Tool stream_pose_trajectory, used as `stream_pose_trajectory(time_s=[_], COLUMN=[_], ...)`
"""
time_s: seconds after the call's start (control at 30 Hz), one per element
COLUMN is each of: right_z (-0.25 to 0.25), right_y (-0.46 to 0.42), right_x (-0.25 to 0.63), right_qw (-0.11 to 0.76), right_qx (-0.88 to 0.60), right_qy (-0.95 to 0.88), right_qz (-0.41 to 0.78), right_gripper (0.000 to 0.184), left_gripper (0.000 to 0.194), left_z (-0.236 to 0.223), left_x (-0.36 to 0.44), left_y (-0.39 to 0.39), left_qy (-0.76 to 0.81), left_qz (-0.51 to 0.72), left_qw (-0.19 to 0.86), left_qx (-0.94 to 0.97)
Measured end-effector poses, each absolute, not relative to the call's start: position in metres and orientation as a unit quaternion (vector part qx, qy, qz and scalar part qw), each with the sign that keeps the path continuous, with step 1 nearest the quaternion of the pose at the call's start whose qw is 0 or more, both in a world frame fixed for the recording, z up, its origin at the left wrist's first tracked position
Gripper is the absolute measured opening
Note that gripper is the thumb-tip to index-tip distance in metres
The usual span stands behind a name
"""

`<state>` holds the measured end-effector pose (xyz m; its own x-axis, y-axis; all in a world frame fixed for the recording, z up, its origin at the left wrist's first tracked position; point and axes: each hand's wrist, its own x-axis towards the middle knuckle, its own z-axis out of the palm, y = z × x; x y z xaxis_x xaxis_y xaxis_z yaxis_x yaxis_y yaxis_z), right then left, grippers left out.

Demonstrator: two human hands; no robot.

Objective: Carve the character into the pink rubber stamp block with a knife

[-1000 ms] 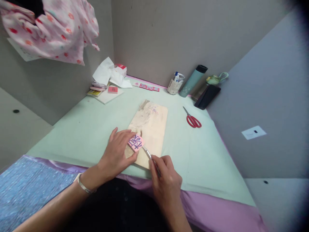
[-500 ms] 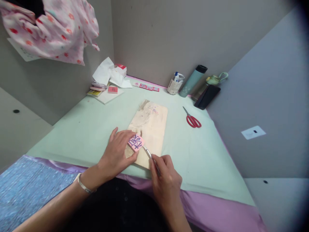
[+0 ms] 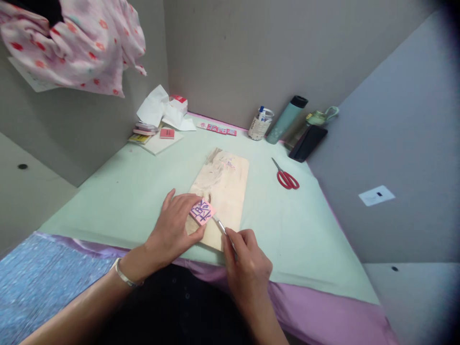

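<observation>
A square pink block (image 3: 202, 212) with dark blue strokes drawn on its top is pinched between the thumb and fingers of my left hand (image 3: 176, 223). It rests on the lower part of a pale wooden board (image 3: 230, 191) that has dark smudges and pinkish marks. My right hand (image 3: 247, 261) is closed round the handle of a slim silver craft knife (image 3: 222, 225). The knife's tip is at the block's right edge; whether it cuts in is too small to tell.
Red-handled scissors (image 3: 285, 176) lie right of the board. Along the back stand a pen cup (image 3: 259, 127), a teal flask (image 3: 286, 120) and a black case (image 3: 308, 145). Crumpled tissue (image 3: 154, 106) and a small red block (image 3: 167, 133) sit back left. A spotted cloth (image 3: 89, 45) hangs upper left.
Both hands keep their hold, with the knife tip still at the block's right edge. The view has shifted very slightly; nothing else has visibly moved.
</observation>
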<state>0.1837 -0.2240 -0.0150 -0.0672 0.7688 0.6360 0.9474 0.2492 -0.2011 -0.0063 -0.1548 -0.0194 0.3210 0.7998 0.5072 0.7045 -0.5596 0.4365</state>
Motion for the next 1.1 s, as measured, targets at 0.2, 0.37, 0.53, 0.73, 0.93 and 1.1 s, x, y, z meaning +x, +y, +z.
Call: stream_pose_trajectory(time_s=[0.2,0.37,0.53,0.73,0.93,1.1], right_z=[-0.0136,-0.0134,-0.0103,-0.0086,-0.0087,-0.0095], right_y=[-0.2224,-0.2209,-0.2203,-0.2202,-0.2186,-0.2194], right_x=[0.1854,0.1869,0.1873,0.1869,0.1868,0.1863], right_qw=[0.333,0.333,0.324,0.322,0.326,0.321], right_qx=[-0.598,-0.595,-0.598,-0.607,-0.614,-0.617], right_qy=[-0.717,-0.720,-0.722,-0.719,-0.713,-0.715], right_qz=[-0.132,-0.130,-0.124,-0.100,-0.092,-0.070], right_gripper=[0.021,0.019,0.020,0.020,0.021,0.021], left_gripper=[0.041,0.041,0.039,0.039,0.041,0.042], left_z=[-0.0192,-0.0185,-0.0175,-0.0160,-0.0158,-0.0161], left_x=[-0.0059,-0.0058,-0.0055,-0.0055,-0.0049,-0.0045], left_y=[-0.1547,-0.1547,-0.1545,-0.1548,-0.1549,-0.1537], left_qy=[0.462,0.463,0.466,0.466,0.468,0.470], left_qz=[0.355,0.355,0.355,0.352,0.351,0.352], left_qw=[0.066,0.068,0.071,0.076,0.080,0.083], left_qx=[0.810,0.809,0.807,0.809,0.807,0.805])
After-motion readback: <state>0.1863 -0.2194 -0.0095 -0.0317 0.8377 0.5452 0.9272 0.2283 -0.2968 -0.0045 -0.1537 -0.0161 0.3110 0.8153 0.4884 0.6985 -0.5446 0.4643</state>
